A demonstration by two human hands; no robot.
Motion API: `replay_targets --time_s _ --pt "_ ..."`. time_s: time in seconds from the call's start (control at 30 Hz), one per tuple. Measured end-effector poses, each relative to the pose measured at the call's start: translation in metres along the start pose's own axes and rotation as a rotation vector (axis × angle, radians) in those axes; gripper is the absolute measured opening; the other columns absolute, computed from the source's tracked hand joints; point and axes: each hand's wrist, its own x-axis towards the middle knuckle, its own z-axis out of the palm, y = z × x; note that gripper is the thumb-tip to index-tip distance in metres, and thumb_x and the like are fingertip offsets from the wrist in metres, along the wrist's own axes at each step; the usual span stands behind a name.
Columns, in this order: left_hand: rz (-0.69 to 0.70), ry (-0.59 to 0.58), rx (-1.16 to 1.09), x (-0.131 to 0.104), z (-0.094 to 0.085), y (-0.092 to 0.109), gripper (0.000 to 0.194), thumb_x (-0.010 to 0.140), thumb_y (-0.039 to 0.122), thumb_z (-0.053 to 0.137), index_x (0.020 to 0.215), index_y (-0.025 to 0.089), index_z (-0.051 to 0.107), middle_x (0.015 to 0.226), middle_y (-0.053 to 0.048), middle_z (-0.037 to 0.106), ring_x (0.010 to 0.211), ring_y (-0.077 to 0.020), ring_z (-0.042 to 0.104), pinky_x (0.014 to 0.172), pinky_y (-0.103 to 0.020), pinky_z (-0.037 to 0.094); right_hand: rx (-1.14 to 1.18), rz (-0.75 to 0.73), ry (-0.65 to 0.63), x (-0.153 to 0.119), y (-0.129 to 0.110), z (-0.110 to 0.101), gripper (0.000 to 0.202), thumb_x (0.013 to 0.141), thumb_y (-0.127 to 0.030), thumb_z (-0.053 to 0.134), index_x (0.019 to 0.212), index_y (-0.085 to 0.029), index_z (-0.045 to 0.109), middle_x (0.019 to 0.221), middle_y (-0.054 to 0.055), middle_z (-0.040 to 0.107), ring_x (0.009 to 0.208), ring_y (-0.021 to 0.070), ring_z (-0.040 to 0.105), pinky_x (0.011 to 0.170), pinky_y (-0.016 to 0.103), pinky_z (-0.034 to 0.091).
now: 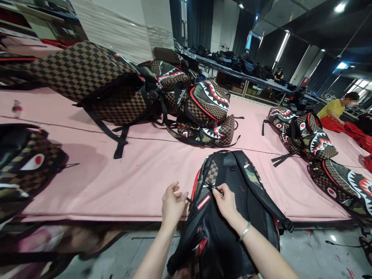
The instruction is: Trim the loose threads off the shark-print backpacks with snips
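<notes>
A backpack (241, 193) lies with its black padded back and straps facing up, its lower part hanging over the table's near edge. My right hand (226, 199) is closed on a small dark tool (213, 188) above the left shoulder strap, beside a red and white label (203, 202). My left hand (173, 201) is at the bag's left side, by the red edging, with fingers curled and thumb near the fingertips. A thin dark piece, perhaps a zipper pull, shows beside its fingers; whether they grip it is unclear.
The pink-covered table (145, 170) holds a pile of checkered bags (203, 104) behind, more bags (305, 135) at right and one bag (31, 166) at left. A person in yellow (329, 108) is at the far right, near red cloth (334, 124).
</notes>
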Motion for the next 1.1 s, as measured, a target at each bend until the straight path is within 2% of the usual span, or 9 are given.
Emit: replay_targets --time_s 0.13,0.23,0.4,0.53,0.63,0.77,0.87,1.0,1.1 --pt "-0.005 -0.224 0.140 0.001 0.000 0.006 0.026 0.062 0.046 0.061 0.059 0.021 0.059 0.045 0.004 0.053 0.044 -0.0147 0.050 0.045 -0.025 0.035 -0.023 0.138 0.048 0.008 0.004 0.009 0.028 0.085 -0.040 0.046 0.096 -0.017 0.057 0.083 0.007 0.066 0.078 0.0210 0.063 0.069 0.029 0.045" --pt "0.021 -0.285 0.205 -0.003 0.007 0.013 0.023 0.060 0.041 0.064 0.049 0.022 0.056 0.039 0.005 0.051 0.044 -0.0148 0.050 0.048 -0.024 0.033 -0.064 0.215 0.028 0.014 0.004 0.015 0.039 0.076 -0.036 0.061 0.107 -0.013 0.053 0.092 0.012 0.066 0.089 0.0244 0.062 0.073 0.031 0.046" --pt "-0.001 -0.249 0.194 -0.008 0.011 0.014 0.017 0.069 0.035 0.053 0.059 0.023 0.057 0.044 0.002 0.058 0.046 -0.0165 0.056 0.050 -0.025 0.039 -0.129 0.278 -0.023 0.015 0.005 0.016 0.041 0.071 -0.030 0.066 0.107 -0.017 0.051 0.094 0.010 0.066 0.091 0.0243 0.063 0.073 0.031 0.046" --pt "-0.055 -0.201 0.141 -0.014 0.008 0.005 0.028 0.075 0.043 0.042 0.071 0.020 0.057 0.054 -0.002 0.063 0.047 -0.0173 0.059 0.044 -0.025 0.041 -0.158 0.272 -0.044 0.014 0.007 0.015 0.042 0.073 -0.032 0.064 0.110 -0.017 0.049 0.088 0.009 0.066 0.085 0.0238 0.063 0.070 0.031 0.045" --pt "-0.079 -0.217 0.140 -0.015 0.004 0.002 0.033 0.073 0.047 0.044 0.075 0.019 0.060 0.050 0.000 0.061 0.039 -0.0158 0.055 0.038 -0.024 0.037 -0.140 0.250 -0.041 0.013 0.009 0.015 0.039 0.075 -0.033 0.062 0.109 -0.018 0.049 0.081 0.006 0.066 0.075 0.0220 0.064 0.065 0.029 0.045" --pt "-0.086 -0.292 0.188 -0.007 0.001 0.008 0.028 0.064 0.047 0.056 0.063 0.020 0.062 0.038 0.003 0.053 0.033 -0.0153 0.049 0.038 -0.025 0.035 -0.162 0.214 -0.030 0.012 0.008 0.015 0.036 0.076 -0.031 0.061 0.108 -0.018 0.049 0.080 0.006 0.067 0.073 0.0220 0.064 0.063 0.029 0.045" --pt "-0.056 -0.322 0.232 0.001 0.004 0.018 0.017 0.057 0.036 0.063 0.049 0.022 0.059 0.034 0.004 0.051 0.034 -0.0156 0.049 0.042 -0.025 0.034 -0.211 0.204 -0.036 0.011 0.006 0.015 0.037 0.077 -0.030 0.060 0.110 -0.017 0.048 0.085 0.008 0.067 0.079 0.0233 0.065 0.065 0.030 0.045" --pt "0.024 -0.243 0.222 -0.001 0.010 0.027 0.015 0.049 0.020 0.062 0.039 0.023 0.050 0.036 0.003 0.047 0.046 -0.0172 0.052 0.049 -0.026 0.033 -0.244 0.200 -0.045 0.009 0.005 0.016 0.037 0.079 -0.029 0.059 0.112 -0.018 0.046 0.084 0.008 0.068 0.080 0.0235 0.066 0.066 0.030 0.044" --pt "0.043 -0.161 0.140 -0.013 0.011 0.022 0.011 0.050 0.021 0.061 0.044 0.023 0.052 0.044 0.002 0.050 0.056 -0.0184 0.054 0.054 -0.026 0.035 -0.244 0.195 -0.051 0.009 0.004 0.016 0.036 0.079 -0.030 0.059 0.111 -0.018 0.047 0.083 0.007 0.068 0.080 0.0236 0.065 0.065 0.029 0.044"
